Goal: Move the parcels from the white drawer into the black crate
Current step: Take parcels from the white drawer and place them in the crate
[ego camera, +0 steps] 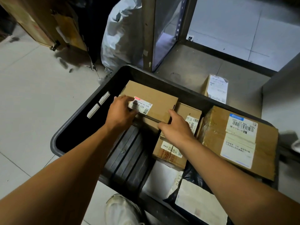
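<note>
Both hands, left hand (121,112) and right hand (176,127), grip flat parcel (155,99).

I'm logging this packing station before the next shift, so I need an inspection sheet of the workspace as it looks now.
Surface: pale tiled floor; the black crate stands on it.
Job's things: flat brown box at the crate's far left, large taped box at its right, small boxes between them, white and dark bags nearest the camera. No white drawer seen.
Clutter: one small labelled box outside the crate, on the shelf base behind it.
Hands: left hand and right hand both rest on the flat brown box, fingers at its edges.
Cables: nothing seen.
Surroundings: metal shelf frame, grey sack, cardboard, a white shoe.
</note>
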Tool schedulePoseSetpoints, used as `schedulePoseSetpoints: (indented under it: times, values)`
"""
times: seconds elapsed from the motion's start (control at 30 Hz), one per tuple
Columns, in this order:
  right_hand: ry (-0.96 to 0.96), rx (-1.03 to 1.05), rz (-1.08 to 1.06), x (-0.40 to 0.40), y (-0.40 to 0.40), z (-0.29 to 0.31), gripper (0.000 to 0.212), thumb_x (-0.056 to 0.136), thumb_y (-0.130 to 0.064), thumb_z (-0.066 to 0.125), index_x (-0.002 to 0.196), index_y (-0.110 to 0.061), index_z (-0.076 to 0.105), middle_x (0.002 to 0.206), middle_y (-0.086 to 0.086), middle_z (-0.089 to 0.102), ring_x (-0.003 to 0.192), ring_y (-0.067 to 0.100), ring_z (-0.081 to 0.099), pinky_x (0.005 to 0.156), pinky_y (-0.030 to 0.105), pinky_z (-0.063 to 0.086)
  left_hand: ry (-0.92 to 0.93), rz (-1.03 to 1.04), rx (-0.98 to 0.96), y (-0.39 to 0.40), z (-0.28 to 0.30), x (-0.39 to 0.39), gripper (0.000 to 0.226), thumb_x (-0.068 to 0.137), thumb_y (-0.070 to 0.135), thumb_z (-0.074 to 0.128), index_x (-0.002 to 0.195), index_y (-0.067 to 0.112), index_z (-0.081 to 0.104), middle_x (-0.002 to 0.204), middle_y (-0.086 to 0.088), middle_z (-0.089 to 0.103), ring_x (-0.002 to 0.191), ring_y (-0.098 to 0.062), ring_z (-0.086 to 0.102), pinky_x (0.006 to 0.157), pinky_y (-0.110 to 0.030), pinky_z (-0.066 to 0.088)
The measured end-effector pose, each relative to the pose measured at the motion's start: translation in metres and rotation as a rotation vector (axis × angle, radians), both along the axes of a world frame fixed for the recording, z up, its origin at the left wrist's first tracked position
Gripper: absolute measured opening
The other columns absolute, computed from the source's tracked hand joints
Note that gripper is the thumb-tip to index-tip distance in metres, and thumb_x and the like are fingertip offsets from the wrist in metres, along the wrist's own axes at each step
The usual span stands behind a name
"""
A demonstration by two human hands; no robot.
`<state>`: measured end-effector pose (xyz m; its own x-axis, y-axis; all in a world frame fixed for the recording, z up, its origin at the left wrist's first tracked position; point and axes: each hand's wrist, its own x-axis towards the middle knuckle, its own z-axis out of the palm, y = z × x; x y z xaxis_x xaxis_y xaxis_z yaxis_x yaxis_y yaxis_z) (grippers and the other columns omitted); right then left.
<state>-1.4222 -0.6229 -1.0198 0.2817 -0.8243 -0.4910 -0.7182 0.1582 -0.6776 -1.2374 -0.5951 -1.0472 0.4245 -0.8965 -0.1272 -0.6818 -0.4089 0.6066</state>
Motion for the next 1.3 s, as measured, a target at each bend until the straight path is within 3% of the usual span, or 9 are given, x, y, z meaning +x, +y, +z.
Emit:
schedulePoseSetpoints:
  times: [0.1,0.17,0.27,0.37,0.53,0.7,0.83,0.97,1.3]
  values:
    - [0.04,0.011,0.044,0.01,-0.008,-0.001,0.072,0.093,-0.03,0.06,0.157,-0.026,0.028,0.152,0.001,0.046,0.139,0.028,0.043,0.116,0.046,0.035,-0.039,-0.072,0.015,-0.009,-0.008,0.014,0.025,0.093,0.021,0.069,0.116,0.013,0.069,0.107,-0.003,0.056,0.104,-0.019,0.048,0.113,-0.053,0.034]
    - [0.062,0.018,0.078,0.014,-0.013,-0.003,0.075,0.092,-0.033,0.06,0.158,-0.028,0.025,0.155,0.0,0.043,0.142,0.028,0.04,0.117,0.047,0.034,-0.081,-0.118,0.06,-0.017,-0.011,0.021,0.023,0.094,0.018,0.066,0.117,0.014,0.068,0.104,-0.002,0.049,0.115,-0.029,0.046,0.11,-0.05,0.036]
    - [0.081,-0.009,0.12,0.016,-0.02,-0.006,0.064,0.093,-0.029,0.06,0.152,-0.027,0.034,0.148,0.002,0.05,0.134,0.03,0.047,0.11,0.046,0.04,-0.148,-0.175,0.165,-0.029,-0.013,0.025,0.037,0.092,0.008,0.058,0.129,0.016,0.06,0.111,-0.007,0.045,0.125,-0.038,0.038,0.107,-0.048,0.036]
    - [0.11,-0.046,0.165,0.016,-0.025,-0.005,0.061,0.096,-0.027,0.059,0.152,-0.022,0.034,0.148,0.005,0.05,0.134,0.031,0.047,0.109,0.044,0.041,-0.174,-0.197,0.239,-0.035,-0.014,0.028,0.059,0.09,0.004,0.053,0.147,0.014,0.044,0.132,-0.014,0.042,0.136,-0.042,0.03,0.116,-0.052,0.029]
    - [0.187,-0.213,0.301,0.003,-0.017,0.005,0.071,0.096,-0.029,0.058,0.159,-0.022,0.024,0.162,0.004,0.029,0.146,0.03,0.028,0.117,0.041,0.028,-0.193,-0.175,0.231,-0.021,-0.003,0.02,0.063,0.095,0.012,0.056,0.153,0.016,0.034,0.157,-0.018,0.025,0.15,-0.045,0.01,0.124,-0.049,0.01]
    - [0.266,-0.398,0.367,-0.025,-0.004,0.035,0.069,0.098,-0.034,0.054,0.159,-0.023,0.023,0.165,0.005,0.021,0.149,0.028,0.019,0.117,0.043,0.029,-0.346,-0.3,0.282,-0.005,0.027,0.0,0.083,0.09,0.044,0.068,0.158,0.025,0.024,0.167,-0.013,0.012,0.154,-0.037,0.001,0.122,-0.057,0.019]
    - [0.364,-0.497,0.377,-0.066,0.009,0.062,0.07,0.099,-0.04,0.052,0.16,-0.025,0.02,0.168,0.005,0.014,0.153,0.027,0.011,0.12,0.042,0.023,-0.495,-0.457,0.295,0.008,0.057,-0.037,0.078,0.094,0.06,0.053,0.158,0.029,0.022,0.168,-0.006,0.011,0.154,-0.033,0.0,0.123,-0.056,0.017]
    - [0.418,-0.555,0.354,-0.123,0.028,0.084,0.072,0.099,-0.049,0.051,0.16,-0.029,0.018,0.169,0.004,0.011,0.155,0.026,0.004,0.124,0.044,0.014,-0.485,-0.526,0.288,0.022,0.081,-0.094,0.079,0.093,0.07,0.042,0.158,0.031,0.02,0.168,-0.003,0.009,0.155,-0.03,0.001,0.123,-0.057,0.013]
    - [0.553,-0.555,0.098,-0.294,0.062,0.116,0.073,0.098,-0.052,0.049,0.16,-0.027,0.019,0.169,0.006,0.009,0.155,0.026,0.002,0.123,0.043,0.014,-0.524,-0.777,0.028,0.016,0.127,-0.259,0.076,0.095,0.07,0.036,0.158,0.032,0.021,0.168,0.0,0.013,0.155,-0.025,0.004,0.124,-0.051,0.014]
